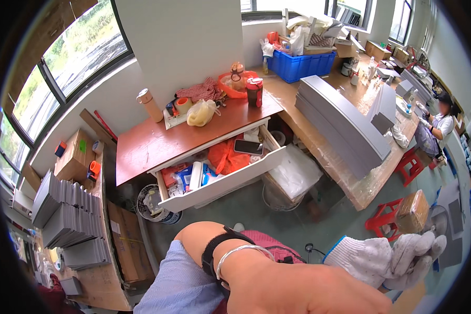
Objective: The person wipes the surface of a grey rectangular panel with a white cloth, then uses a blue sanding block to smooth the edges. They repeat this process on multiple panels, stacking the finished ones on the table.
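My bare left hand (319,288) reaches across the lower middle toward the right, with a black strap and a silver bangle on its wrist. Its fingertips are hidden, so its grip cannot be made out. At the lower right, my right hand (417,257) wears a white knit work glove, its fingers curled. A second white glove (357,255) appears gripped in it, the blue-edged cuff pointing left, just above my left hand. In front of me stands a red-brown desk (152,141). Its drawer (230,183) is pulled out and holds a phone (248,147), an orange-red bag and packets.
Grey panels are stacked on a table at left (78,220) and on the long right table (340,125). A blue crate (303,65) sits farther back. Red stools (384,220), a carton (412,211) and a bucket (154,201) stand below. A co-worker (438,125) is at far right.
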Action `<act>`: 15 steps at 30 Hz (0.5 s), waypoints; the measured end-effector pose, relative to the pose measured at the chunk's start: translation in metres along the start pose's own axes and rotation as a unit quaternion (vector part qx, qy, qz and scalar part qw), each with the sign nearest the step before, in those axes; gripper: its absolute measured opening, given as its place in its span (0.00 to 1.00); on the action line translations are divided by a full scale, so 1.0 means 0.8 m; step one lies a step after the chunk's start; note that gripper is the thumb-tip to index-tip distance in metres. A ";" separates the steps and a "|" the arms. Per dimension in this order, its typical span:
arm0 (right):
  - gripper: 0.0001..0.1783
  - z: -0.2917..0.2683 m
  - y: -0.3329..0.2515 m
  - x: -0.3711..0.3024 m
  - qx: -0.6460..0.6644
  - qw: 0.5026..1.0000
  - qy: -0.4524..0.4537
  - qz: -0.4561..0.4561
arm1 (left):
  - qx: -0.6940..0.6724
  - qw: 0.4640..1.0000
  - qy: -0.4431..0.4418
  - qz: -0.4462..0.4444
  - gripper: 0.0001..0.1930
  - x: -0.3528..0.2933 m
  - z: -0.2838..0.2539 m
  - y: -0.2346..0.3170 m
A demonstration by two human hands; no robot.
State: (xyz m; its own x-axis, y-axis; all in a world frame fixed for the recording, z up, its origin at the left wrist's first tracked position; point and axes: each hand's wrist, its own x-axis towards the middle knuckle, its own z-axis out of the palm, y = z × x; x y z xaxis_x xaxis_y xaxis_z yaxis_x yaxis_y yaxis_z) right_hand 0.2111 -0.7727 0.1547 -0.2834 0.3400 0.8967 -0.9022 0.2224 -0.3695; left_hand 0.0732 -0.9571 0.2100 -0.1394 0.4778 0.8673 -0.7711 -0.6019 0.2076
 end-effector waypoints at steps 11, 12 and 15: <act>0.18 -0.026 -0.015 -0.023 -0.007 0.993 0.088 0.077 | -0.050 0.998 0.035 0.011 0.31 -0.005 -0.011 -0.027; 0.18 -0.029 -0.014 -0.025 -0.007 0.993 0.089 0.078 | -0.042 0.999 0.022 0.008 0.31 -0.004 -0.017 -0.026; 0.19 -0.037 -0.013 -0.035 -0.022 0.991 0.111 0.072 | -0.051 0.998 0.023 -0.020 0.31 -0.002 -0.023 -0.021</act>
State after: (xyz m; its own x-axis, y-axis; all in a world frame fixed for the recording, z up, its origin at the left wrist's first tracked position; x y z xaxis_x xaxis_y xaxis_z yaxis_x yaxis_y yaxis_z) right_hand 0.2382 -0.7578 0.1266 -0.3251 0.5631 0.7597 -0.8416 0.1941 -0.5040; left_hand 0.0754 -0.9358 0.1971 -0.1344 0.5308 0.8368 -0.8357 -0.5144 0.1921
